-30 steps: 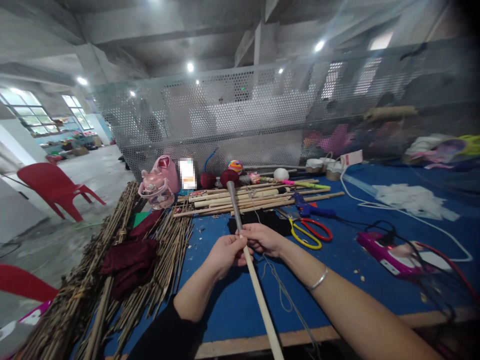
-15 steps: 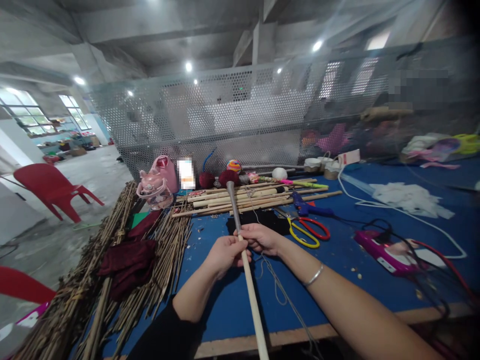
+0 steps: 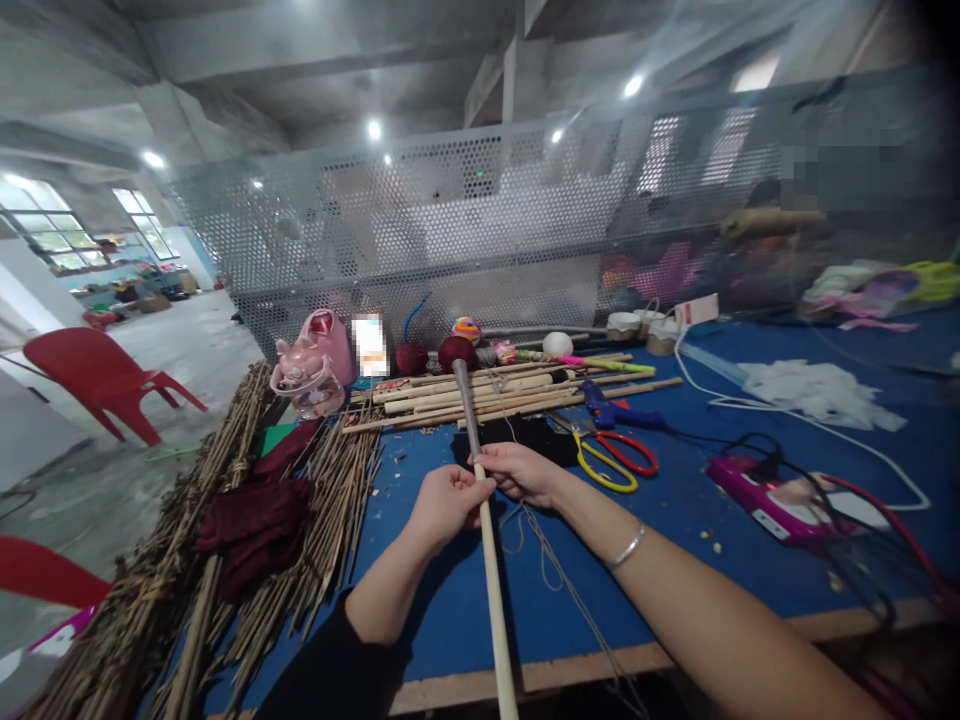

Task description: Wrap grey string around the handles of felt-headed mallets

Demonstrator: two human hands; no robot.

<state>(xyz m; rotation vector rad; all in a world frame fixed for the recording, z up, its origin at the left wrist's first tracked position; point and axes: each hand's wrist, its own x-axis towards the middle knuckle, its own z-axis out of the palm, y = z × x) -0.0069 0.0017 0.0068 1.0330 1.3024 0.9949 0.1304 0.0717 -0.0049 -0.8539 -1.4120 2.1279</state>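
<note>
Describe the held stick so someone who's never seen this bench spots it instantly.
Find the blue tabletop, then the left hand and right hand close together above it. The held stick passes between them, pale near the viewer and grey beyond. Unlike the wooden sticks lying crosswise behind, it points away from the viewer, toward a dark red ball.

We've got a plain black sleeve [image 3: 326, 660] low and left of centre, its cuff partway along the left forearm [image 3: 394, 575], and over towards the lower right we're catching the shine of a slim silver-coloured bangle [image 3: 627, 549] circling the bare right forearm [image 3: 727, 625]
</note>
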